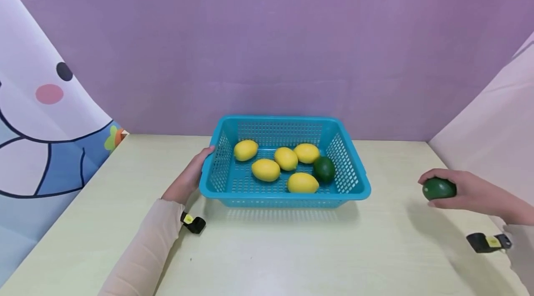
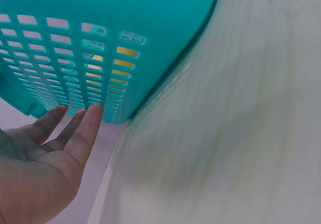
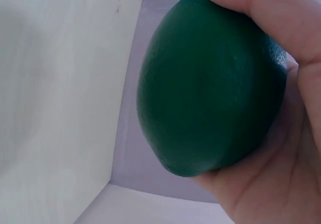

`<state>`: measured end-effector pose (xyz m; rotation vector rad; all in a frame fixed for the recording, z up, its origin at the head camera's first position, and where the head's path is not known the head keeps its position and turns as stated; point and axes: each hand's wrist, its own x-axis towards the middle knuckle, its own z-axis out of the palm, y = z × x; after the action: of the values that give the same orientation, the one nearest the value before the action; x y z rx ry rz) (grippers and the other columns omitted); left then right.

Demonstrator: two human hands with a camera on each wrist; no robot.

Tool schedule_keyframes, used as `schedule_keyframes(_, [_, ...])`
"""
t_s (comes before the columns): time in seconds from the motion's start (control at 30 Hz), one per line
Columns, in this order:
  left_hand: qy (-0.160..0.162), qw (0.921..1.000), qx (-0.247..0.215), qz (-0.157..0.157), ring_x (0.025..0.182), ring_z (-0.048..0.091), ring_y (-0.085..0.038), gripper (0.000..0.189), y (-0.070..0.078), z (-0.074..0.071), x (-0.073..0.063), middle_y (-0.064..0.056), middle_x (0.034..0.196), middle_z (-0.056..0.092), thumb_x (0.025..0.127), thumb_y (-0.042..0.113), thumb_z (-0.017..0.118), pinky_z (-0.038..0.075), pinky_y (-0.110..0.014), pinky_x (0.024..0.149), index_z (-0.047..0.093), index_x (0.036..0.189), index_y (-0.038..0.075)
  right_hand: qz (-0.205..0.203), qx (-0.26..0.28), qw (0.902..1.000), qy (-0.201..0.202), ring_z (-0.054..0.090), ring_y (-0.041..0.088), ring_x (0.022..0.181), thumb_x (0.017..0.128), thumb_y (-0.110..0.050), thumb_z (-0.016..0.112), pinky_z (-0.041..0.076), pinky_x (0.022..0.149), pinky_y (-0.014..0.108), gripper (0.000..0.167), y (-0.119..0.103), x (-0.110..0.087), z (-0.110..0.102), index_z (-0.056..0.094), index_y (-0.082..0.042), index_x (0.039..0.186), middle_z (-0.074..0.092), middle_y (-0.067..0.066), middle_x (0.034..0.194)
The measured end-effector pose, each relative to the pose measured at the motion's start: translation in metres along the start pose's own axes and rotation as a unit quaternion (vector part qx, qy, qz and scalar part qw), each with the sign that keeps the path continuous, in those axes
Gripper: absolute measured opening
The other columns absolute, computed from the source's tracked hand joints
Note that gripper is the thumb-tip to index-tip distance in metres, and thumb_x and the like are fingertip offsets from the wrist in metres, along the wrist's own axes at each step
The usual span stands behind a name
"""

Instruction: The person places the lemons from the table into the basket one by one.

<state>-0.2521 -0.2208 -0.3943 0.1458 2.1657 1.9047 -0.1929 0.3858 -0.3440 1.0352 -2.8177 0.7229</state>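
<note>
My right hand (image 1: 469, 192) holds a dark green avocado (image 1: 439, 189) above the table at the right, fingers over the top and thumb underneath. In the right wrist view the smooth avocado (image 3: 210, 88) fills the space between fingers and palm. At the left end of a blue plastic basket (image 1: 283, 196), my left hand (image 1: 191, 173) touches the outside of the wall near the rim. The left wrist view shows the fingers (image 2: 83, 133) nearly straight, their tips at the slotted wall. Inside the basket lie several yellow lemons (image 1: 265, 170) and another avocado (image 1: 324, 169) near its right end.
The basket stands on a pale wooden table (image 1: 258, 254), close to the purple cloth backdrop (image 1: 275, 46). A cartoon-printed cloth (image 1: 50, 115) hangs at the left and a pale cloth (image 1: 496, 120) at the right. Small black cameras sit at both wrists.
</note>
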Motion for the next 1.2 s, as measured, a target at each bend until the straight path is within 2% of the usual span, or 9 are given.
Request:
schedule_keyframes(0.27, [-0.006, 1.0, -0.006, -0.001, 0.135, 0.028, -0.044, 0.072, -0.002, 0.0, 0.001, -0.022, 0.152, 0.019, 0.097, 0.057, 0.024, 0.032, -0.058, 0.103, 0.004, 0.153, 0.016, 0.016, -0.015, 0.9998, 0.001, 0.05, -0.001, 0.073, 0.07, -0.007, 0.081, 0.044, 0.056, 0.019, 0.047, -0.01, 0.014, 0.0, 0.058, -0.022, 0.108, 0.057, -0.014, 0.091])
schedule_keyframes(0.5, [0.001, 1.0, 0.0, -0.007, 0.134, 0.03, -0.044, 0.073, -0.002, 0.0, 0.001, -0.021, 0.152, 0.02, 0.096, 0.058, 0.025, 0.033, -0.058, 0.103, 0.005, 0.153, 0.016, 0.0, 0.0, 1.0, -0.002, 0.051, 0.001, 0.071, 0.071, -0.006, 0.081, 0.045, 0.056, 0.019, 0.047, -0.016, 0.026, 0.002, 0.057, -0.02, 0.109, 0.057, -0.012, 0.089])
schedule_keyframes(0.77, [0.002, 1.0, 0.002, -0.006, 0.133, 0.032, -0.044, 0.074, -0.001, 0.0, 0.001, -0.022, 0.151, 0.021, 0.096, 0.058, 0.025, 0.034, -0.058, 0.102, 0.005, 0.153, 0.015, -0.018, -0.029, 0.9994, 0.006, 0.051, -0.001, 0.074, 0.069, -0.01, 0.083, 0.047, 0.057, 0.019, 0.047, -0.024, 0.041, -0.004, 0.058, -0.02, 0.108, 0.056, -0.014, 0.092])
schedule_keyframes(1.2, [-0.001, 1.0, -0.004, -0.007, 0.134, 0.03, -0.045, 0.072, 0.0, 0.0, 0.0, -0.021, 0.153, 0.019, 0.097, 0.057, 0.024, 0.034, -0.058, 0.102, 0.004, 0.153, 0.017, -0.023, -0.028, 0.9991, -0.021, 0.052, 0.001, 0.077, 0.071, -0.016, 0.082, 0.05, 0.058, 0.021, 0.042, -0.049, 0.073, -0.014, 0.059, -0.021, 0.107, 0.058, -0.01, 0.096])
